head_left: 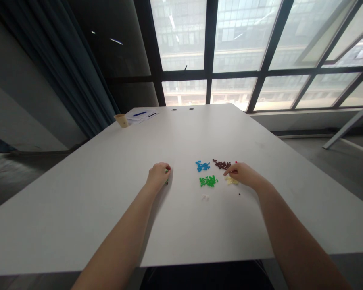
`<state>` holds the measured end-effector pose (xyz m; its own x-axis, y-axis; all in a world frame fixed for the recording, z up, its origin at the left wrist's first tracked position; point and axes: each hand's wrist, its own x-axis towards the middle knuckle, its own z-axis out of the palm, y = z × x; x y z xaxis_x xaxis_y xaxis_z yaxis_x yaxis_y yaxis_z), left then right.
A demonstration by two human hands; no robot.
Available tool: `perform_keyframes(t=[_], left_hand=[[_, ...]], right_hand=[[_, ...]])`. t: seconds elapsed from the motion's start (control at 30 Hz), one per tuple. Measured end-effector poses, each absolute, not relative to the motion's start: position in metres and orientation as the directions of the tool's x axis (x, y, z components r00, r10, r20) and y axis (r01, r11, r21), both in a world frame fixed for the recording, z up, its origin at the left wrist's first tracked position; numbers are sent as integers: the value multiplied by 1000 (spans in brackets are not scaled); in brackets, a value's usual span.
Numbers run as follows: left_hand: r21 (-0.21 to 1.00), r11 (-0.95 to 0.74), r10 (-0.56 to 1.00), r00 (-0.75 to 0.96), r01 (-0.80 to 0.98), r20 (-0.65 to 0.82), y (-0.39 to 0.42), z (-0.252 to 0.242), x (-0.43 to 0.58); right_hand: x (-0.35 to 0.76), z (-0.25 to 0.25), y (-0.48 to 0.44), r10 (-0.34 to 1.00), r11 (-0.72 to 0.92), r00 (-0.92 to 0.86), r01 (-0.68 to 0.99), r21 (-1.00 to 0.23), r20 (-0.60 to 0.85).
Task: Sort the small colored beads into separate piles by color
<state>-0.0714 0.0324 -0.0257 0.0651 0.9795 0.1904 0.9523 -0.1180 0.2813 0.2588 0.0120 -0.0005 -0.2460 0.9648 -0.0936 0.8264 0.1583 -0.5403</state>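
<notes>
On the white table, small pieces lie in piles by colour: blue (202, 166), dark brown (222, 164), green (208, 181) and cream (232, 181). A few pale pieces (205, 197) lie nearer the front. My left hand (159, 174) rests left of the piles, its fingers curled round a small object with green parts, mostly hidden. My right hand (241, 173) hovers at the cream pile, just below the brown one, its fingers drawn together; whether anything is between the fingertips is too small to tell. A bit of red shows behind it.
A beige cup (121, 120) stands at the table's far left edge, beside papers (140, 115) with a blue pen (139, 114) on them. A tiny dark piece (239, 194) lies below my right hand. Windows rise beyond the table (205, 133).
</notes>
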Motion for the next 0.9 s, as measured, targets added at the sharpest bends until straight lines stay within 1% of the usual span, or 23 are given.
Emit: perform_keyframes(t=[0.1,0.17,0.2,0.23,0.3,0.33,0.4,0.47,0.57,0.73,0.9], left_hand=[[343,-112,979,44,933,201,34,-26,-72],[451,-118,980,30,885,198,34,-25,-70],[532,-122,982,25,838,185,34,-25,-68],[626,-125,986,25,770,166,33,-23,-65],[810,-122,992,49,574,114,30,-19,-55],[880,-117,993,72,460,94,27,-16,-50],[959,-94,990,130,268,61,20,-12,-38],[984,-82,985,166,157,55,13,-10,-28],[989,-94,978,195,114,70,7,-11,-18],[986,-94,962,268,137,55,2,-13,-9],[992,-73,947,320,105,36,-2,-14,-4]], right_hand=[[257,2,12,968,160,-239,832,-532,-83],[257,2,12,969,156,-233,836,-526,-81],[257,3,12,970,153,-229,837,-525,-82],[256,3,12,971,151,-226,837,-526,-81],[256,2,12,971,152,-226,834,-531,-77],[256,2,12,971,153,-227,832,-533,-74],[255,1,11,971,159,-231,827,-539,-68],[253,1,10,969,167,-239,822,-545,-63],[247,0,8,953,243,-301,791,-562,-12],[228,0,3,865,491,-458,681,-543,206],[208,3,-7,796,603,-474,567,-561,377]])
